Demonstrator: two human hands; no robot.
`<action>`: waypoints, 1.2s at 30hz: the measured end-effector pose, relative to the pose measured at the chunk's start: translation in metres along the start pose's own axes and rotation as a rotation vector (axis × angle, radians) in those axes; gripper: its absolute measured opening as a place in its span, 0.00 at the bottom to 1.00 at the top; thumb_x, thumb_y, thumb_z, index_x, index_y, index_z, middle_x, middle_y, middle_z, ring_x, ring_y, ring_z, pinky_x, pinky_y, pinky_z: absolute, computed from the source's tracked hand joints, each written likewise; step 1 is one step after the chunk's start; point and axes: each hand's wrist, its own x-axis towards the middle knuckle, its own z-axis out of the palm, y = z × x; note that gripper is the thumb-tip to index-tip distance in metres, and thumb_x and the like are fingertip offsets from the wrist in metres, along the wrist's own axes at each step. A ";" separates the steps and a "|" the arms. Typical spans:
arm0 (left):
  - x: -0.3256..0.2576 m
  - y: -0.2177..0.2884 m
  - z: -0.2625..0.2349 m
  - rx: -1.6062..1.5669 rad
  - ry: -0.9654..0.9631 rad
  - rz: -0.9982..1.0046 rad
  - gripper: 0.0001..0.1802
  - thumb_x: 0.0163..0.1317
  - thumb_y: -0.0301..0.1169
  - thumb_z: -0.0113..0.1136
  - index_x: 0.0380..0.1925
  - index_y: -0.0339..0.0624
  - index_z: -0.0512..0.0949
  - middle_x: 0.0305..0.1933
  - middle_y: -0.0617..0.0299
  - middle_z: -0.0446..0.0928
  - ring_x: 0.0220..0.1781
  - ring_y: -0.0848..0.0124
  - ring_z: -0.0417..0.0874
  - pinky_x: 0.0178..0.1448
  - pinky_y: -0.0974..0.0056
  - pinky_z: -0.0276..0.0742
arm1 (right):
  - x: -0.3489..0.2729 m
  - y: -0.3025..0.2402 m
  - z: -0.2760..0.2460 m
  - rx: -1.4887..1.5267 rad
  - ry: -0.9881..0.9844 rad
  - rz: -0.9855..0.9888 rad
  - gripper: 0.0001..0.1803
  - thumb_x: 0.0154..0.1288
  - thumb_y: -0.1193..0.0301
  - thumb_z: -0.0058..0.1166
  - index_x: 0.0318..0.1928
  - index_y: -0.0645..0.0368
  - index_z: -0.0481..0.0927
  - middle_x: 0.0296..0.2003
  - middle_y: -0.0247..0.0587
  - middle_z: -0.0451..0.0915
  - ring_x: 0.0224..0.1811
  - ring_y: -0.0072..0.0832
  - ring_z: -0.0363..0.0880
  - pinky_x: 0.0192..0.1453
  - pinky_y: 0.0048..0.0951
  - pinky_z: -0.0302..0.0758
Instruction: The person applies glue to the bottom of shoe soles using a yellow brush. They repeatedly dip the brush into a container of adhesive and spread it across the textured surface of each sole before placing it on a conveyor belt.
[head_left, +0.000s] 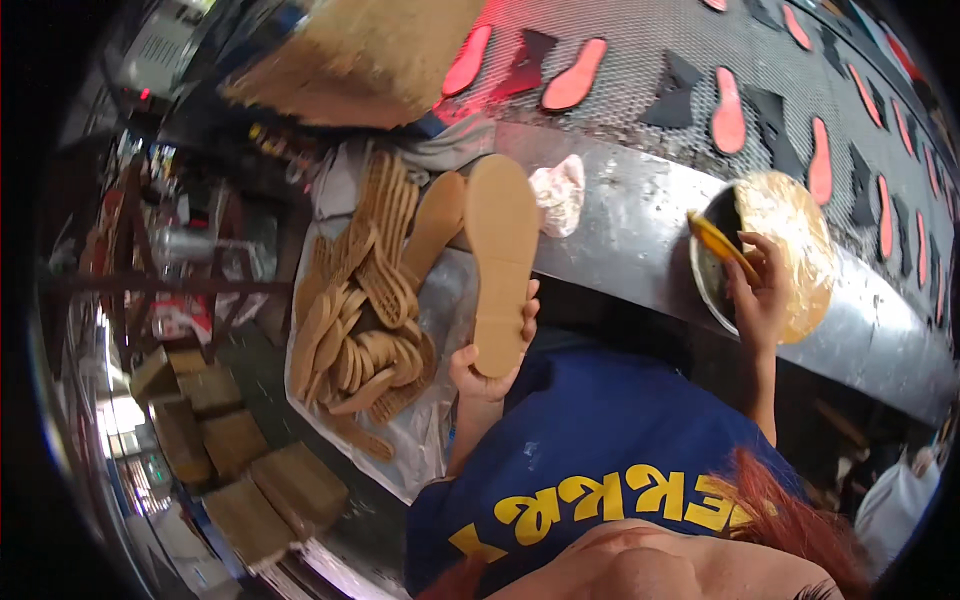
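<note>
My left hand [487, 362] grips a tan shoe sole [501, 255] by its lower end, smooth side facing up, held upright in front of my blue shirt. My right hand [762, 290] holds a brush with a yellow handle [722, 246], its tip dipped at the rim of a round glue pot [790, 240] coated in amber glue. The pot stands on a metal ledge [630, 230]. To the left of the held sole lies a pile of tan soles [365, 300] on a pale sheet.
A mesh conveyor [640, 60] beyond the ledge carries several red and black sole pieces. A crumpled rag [560, 192] lies on the ledge. Cardboard boxes [240, 470] sit on the floor at the lower left. A straw-coloured bundle [370, 55] is at top.
</note>
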 end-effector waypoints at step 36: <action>0.079 -0.077 0.030 0.637 -0.246 -0.302 0.42 0.72 0.60 0.27 0.57 0.26 0.65 0.53 0.40 0.72 0.36 0.62 0.82 0.37 0.62 0.81 | 0.001 0.024 -0.017 1.000 0.364 -0.029 0.12 0.75 0.69 0.42 0.51 0.64 0.71 0.47 0.52 0.77 0.35 0.31 0.82 0.37 0.29 0.80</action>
